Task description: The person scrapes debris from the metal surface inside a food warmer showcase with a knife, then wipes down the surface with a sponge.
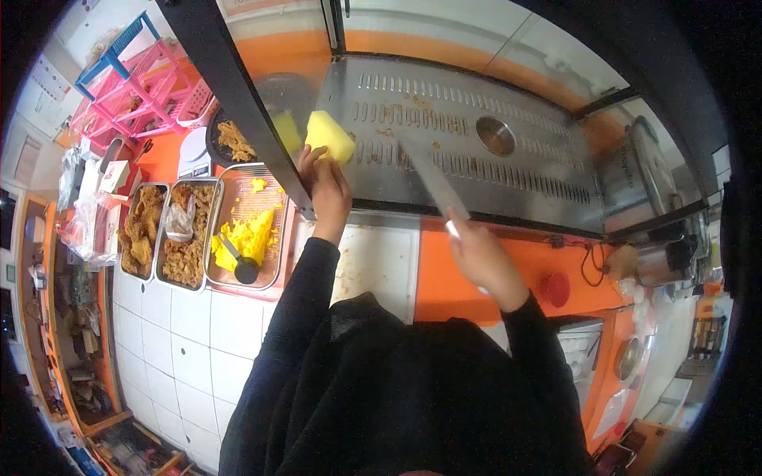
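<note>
My left hand (327, 193) is closed around a yellow sponge (329, 137) by the dark upright post of the metal cabinet. In my right hand (482, 258) is a knife with a light handle; its long blade (429, 176) points up and left over the slotted metal floor (381, 170) of the cabinet. The blade and the sponge are apart. A round hole with a metal rim (496, 136) lies in the slotted floor, where brown crumbs are scattered.
On the left stand two trays of fried food (141, 230) (184, 263) and a tray of yellow food (248, 238) with a black scoop (246, 271). Pink baskets (151, 87) are behind them. A red round object (556, 289) sits on the orange counter (508, 247).
</note>
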Demonstrator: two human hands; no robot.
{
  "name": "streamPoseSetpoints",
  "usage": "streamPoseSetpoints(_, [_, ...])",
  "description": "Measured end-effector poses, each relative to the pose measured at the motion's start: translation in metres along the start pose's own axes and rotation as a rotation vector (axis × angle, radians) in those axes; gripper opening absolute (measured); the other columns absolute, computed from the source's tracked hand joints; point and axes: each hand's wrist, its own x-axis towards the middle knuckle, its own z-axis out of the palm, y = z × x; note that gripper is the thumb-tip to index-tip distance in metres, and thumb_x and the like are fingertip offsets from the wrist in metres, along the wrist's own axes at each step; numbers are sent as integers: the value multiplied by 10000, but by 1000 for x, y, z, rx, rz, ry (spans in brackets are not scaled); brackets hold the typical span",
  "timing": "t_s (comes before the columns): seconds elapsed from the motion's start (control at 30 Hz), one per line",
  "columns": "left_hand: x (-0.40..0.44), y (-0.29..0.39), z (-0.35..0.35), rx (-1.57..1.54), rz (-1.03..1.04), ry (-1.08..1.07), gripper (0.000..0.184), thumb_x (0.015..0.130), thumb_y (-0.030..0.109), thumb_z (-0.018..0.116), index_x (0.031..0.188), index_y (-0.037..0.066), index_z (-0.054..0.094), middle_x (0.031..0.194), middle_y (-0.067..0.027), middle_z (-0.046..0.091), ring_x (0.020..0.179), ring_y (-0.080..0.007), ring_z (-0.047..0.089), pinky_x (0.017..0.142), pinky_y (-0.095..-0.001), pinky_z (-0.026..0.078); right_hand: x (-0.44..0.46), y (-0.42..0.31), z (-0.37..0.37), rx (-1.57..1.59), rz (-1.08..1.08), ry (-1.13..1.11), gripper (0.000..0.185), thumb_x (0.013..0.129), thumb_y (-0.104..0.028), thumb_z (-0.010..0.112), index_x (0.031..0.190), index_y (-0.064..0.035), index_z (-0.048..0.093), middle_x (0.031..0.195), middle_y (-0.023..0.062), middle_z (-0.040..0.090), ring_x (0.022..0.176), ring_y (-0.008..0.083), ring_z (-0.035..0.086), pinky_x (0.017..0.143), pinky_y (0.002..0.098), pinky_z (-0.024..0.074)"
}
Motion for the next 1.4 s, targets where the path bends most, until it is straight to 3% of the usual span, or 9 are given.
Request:
streamPoseSetpoints(0.17, [-3,0,0,-27,-6,2,127,883,21,519,1008,2,509,1215,-155,496,1271,-402,374,1063,-492,279,4,-10,0,-24,61,-1,526,892,-177,500,1388,-38,393,923,281,635,773,438,640,705,519,513])
streamPoseSetpoints(0.27, [-6,-7,2,-24,-5,-31,127,886,23,519,1009,-1,506,1212,-154,497,1273,-400,372,1059,-492,283,6,-4,14,7,-57,-3,527,892,-184,504,1389,-45,396,924,282,635,797,436,641,712,522,514])
streamPoseSetpoints(0.37, [-2,2,-2,-16,-7,-11,129,885,22,522,1010,-5,507,1213,-153,495,1273,-399,373,1054,-495,287,5,-17,3,16,54,-65,522,892,-139,503,1394,-42,399,973,299,616,912,452,606,817,488,479])
streamPoseSetpoints(0.77, [-3,-2,-1,23,17,-37,122,886,22,525,1001,-16,512,1217,-157,485,1271,-406,369,1058,-492,277,-3,-9,6,50,-56,-30,524,888,-180,503,1373,-11,403,903,300,628,835,463,622,743,536,496])
streamPoseSetpoints(0.87, [-3,1,-1,-5,-31,-19,125,888,20,522,1008,-13,511,1215,-157,490,1271,-408,367,1058,-496,276,8,-12,-3,10,99,7,515,891,-187,502,1369,-13,415,902,292,631,813,450,627,730,538,495])
streamPoseSetpoints(1.17, [-3,-3,0,-6,37,17,164,886,30,528,1045,-8,515,1191,-178,524,1247,-423,408,1041,-508,306,2,8,10,-9,-51,69,534,890,-193,502,1389,-32,401,889,276,635,781,435,632,720,528,504])
streamPoseSetpoints(1.27, [-2,4,-2,-20,-12,-5,78,894,15,507,970,-4,507,1201,-162,497,1276,-406,366,1055,-492,284,-7,-11,-5,4,36,-95,540,887,-187,502,1394,-36,393,871,274,637,771,437,632,716,527,504])
streamPoseSetpoints(1.37, [-4,-2,0,2,32,-4,84,891,18,510,973,-3,506,1206,-161,494,1276,-404,367,1055,-492,284,-3,-7,-6,30,157,-44,511,902,-171,464,1397,-65,400,1034,292,605,949,439,598,817,503,472])
streamPoseSetpoints(1.4, [-2,-2,-1,7,28,-3,85,890,19,512,972,-3,506,1207,-160,493,1276,-403,367,1055,-490,284,-3,-4,-2,22,77,-26,528,896,-178,475,1403,-60,388,966,283,616,879,435,610,772,513,481])
